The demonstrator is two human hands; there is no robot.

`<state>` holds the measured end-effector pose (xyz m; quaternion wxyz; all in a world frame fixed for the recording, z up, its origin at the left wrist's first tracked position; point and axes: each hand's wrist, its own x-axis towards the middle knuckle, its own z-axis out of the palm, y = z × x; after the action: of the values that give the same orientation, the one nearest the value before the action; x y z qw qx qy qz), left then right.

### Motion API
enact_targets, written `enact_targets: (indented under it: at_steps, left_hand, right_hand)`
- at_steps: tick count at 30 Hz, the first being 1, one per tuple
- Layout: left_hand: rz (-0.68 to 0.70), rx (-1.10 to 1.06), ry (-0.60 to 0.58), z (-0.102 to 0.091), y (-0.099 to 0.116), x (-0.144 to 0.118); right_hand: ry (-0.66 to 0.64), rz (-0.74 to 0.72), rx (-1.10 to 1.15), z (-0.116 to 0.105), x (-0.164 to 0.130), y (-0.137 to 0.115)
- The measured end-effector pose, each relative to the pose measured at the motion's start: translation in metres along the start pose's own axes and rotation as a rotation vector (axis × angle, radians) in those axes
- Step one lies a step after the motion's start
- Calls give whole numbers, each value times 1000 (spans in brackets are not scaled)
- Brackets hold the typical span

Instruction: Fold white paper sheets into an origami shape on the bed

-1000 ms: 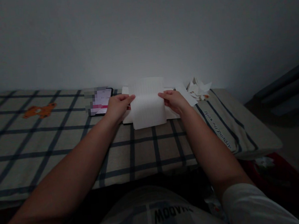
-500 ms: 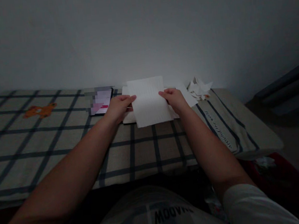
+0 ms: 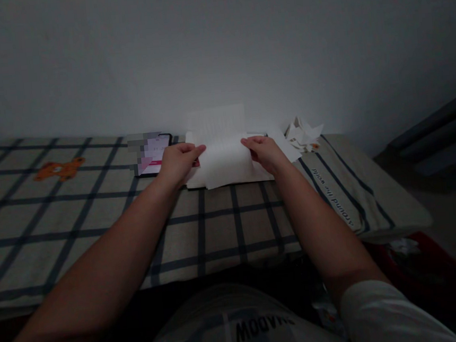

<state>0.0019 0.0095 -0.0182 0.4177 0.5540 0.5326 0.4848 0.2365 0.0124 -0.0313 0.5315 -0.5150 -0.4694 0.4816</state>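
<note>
Wall [image 3: 217,49]: plain, pale grey, fills the upper half of the view. Lighting dim throughout.

Bed [image 3: 77,227]: runs below the wall, covered by a beige sheet with dark blue check lines. Right end of the sheet carries a stripe with printed lettering. A small orange bear print [image 3: 59,168] sits on the sheet at far left.

Person: seated at the near edge, both bare forearms stretched forward over the sheet. White sleeve visible at the right elbow; light shirt with dark lettering at bottom centre.

Sheet of paper [image 3: 225,158]: white, held up off the bed near the wall, between the two hands. It bends across its middle; the upper half stands up against the wall, the lower half slopes toward the person and its bottom edge hangs close above the sheet. More flat white paper [image 3: 262,173] lies under it on the bed.

Phone [image 3: 152,154]: lies flat just left of the left hand, screen lit, partly blurred.

Crumpled paper [image 3: 303,134]: small white heap near the wall, just right of the right hand.

Left hand [image 3: 178,162]: fingers closed in a pinch on the left edge of the sheet of paper at the bend.

Right hand [image 3: 265,152]: same pinch on the right edge, at matching height.
</note>
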Motion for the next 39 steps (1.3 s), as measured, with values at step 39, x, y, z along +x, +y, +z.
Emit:
enact_targets:
  at_steps: [39]
  left_hand:
    - [-124, -258, -63, 4, 0, 4]
  right_hand:
    - [171, -169, -229, -8, 3, 1]
